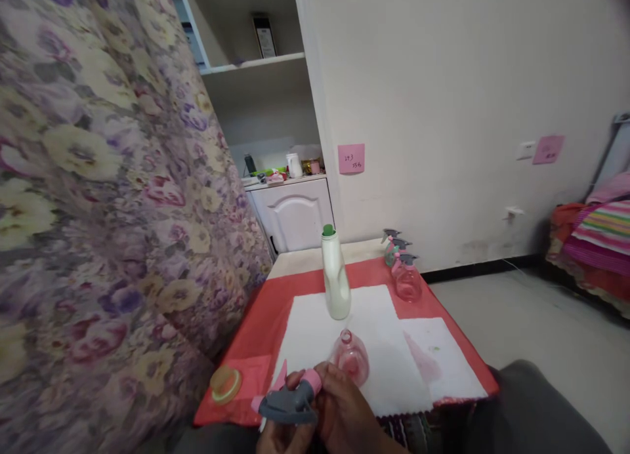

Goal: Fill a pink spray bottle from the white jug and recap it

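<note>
My right hand is closed round the pink collar of a grey and pink trigger spray head, held low at the near edge of the table. My left hand shows only partly beneath the spray head and seems to support it from below. Just beyond my fingers a clear pink bottle with an open neck stands on a white paper sheet. Further back on the same sheet stands a tall white bottle with a green cap.
A red cloth covers the low table. Two or three small spray bottles stand at its far right corner. A round yellow-green lid lies at the near left. A flowered curtain hangs close on the left; a white cabinet stands behind.
</note>
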A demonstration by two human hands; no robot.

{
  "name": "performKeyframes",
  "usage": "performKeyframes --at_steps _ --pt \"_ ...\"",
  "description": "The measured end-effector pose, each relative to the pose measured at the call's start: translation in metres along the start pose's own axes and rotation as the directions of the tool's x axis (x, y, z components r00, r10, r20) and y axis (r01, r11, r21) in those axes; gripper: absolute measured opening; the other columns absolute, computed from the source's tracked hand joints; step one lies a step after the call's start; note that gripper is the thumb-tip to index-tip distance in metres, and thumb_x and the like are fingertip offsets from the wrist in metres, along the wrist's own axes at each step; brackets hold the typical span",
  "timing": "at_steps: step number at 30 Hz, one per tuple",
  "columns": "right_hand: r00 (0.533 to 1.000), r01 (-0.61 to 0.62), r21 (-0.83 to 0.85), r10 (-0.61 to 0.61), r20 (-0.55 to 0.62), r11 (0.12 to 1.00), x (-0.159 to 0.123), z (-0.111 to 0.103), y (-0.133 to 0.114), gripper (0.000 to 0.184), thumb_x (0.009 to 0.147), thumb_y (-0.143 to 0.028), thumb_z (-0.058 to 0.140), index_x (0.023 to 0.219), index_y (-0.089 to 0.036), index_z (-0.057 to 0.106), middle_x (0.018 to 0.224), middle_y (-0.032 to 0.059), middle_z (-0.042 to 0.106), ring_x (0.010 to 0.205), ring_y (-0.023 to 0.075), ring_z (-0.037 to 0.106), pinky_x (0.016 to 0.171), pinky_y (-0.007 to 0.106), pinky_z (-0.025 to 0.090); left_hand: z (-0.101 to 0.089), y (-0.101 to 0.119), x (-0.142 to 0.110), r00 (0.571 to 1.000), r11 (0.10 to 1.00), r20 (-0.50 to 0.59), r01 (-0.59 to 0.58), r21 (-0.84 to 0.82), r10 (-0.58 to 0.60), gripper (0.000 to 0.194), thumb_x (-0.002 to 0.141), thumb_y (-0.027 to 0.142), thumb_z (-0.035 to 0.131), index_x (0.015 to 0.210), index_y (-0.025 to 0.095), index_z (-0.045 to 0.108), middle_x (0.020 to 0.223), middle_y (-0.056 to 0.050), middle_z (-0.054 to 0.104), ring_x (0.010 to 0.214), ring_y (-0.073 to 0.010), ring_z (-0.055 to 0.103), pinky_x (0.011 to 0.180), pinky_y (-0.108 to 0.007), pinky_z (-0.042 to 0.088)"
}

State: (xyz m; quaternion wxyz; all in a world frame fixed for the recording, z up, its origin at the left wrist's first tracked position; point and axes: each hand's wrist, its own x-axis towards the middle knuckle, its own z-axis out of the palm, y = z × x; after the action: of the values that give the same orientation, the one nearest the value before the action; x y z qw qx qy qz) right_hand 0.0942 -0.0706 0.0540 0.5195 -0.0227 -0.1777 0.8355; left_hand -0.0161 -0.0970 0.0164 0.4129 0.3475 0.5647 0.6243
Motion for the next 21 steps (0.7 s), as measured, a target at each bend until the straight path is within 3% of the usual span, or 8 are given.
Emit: performKeyframes --at_steps 6,12,17,21 --pt "0.998 -0.061 0.036 0.062 -0.013 0.997 0.002 0.002 0.000 0.018 0.082 -0.028 0.063 0.082 -0.012 0.071 0.077 0.0072 0.072 0.078 0.0196 0.066 0.069 0.031 0.052 0.000 0.001 0.000 0.998 0.998 0.018 -0.057 0.003 0.057 0.061 0.056 0.054 0.080 0.106 0.020 0.071 0.099 -0.007 0.077 0.114 -0.0316 0.063 0.104 -0.045 0.047" --pt "0.992 -0.128 0.106 0.128 0.005 0.986 0.008 0.002 0.001 0.016 0.081 -0.026 0.063 0.088 -0.014 0.070 0.082 0.0055 0.073 0.082 0.0189 0.067 0.072 0.030 0.053 0.005 0.012 0.001 0.990 0.979 0.017 -0.143 0.146 0.142 0.060 0.061 0.058 0.075 0.108 0.020 0.070 0.114 -0.010 0.073 0.120 -0.0322 0.059 0.107 -0.045 0.044" --pt "0.986 -0.168 0.129 0.167 0.016 0.977 0.012 0.002 -0.002 0.021 0.085 -0.028 0.061 0.096 -0.013 0.071 0.081 0.0044 0.075 0.080 0.0186 0.068 0.070 0.030 0.055 0.018 0.033 -0.001 0.969 0.929 0.048 -0.245 0.277 0.241 0.054 0.070 0.056 0.069 0.112 0.022 0.069 0.131 -0.009 0.063 0.124 -0.0323 0.055 0.108 -0.047 0.043" --pt "0.983 -0.182 0.167 0.176 0.049 0.969 0.016 0.007 -0.006 0.026 0.089 -0.029 0.057 0.104 -0.013 0.070 0.087 0.0052 0.076 0.082 0.0183 0.069 0.070 0.029 0.055 0.030 0.053 -0.001 0.946 0.878 0.099 -0.322 0.355 0.307 0.048 0.076 0.053 0.065 0.112 0.022 0.068 0.130 -0.009 0.063 0.126 -0.0297 0.053 0.108 -0.043 0.042"
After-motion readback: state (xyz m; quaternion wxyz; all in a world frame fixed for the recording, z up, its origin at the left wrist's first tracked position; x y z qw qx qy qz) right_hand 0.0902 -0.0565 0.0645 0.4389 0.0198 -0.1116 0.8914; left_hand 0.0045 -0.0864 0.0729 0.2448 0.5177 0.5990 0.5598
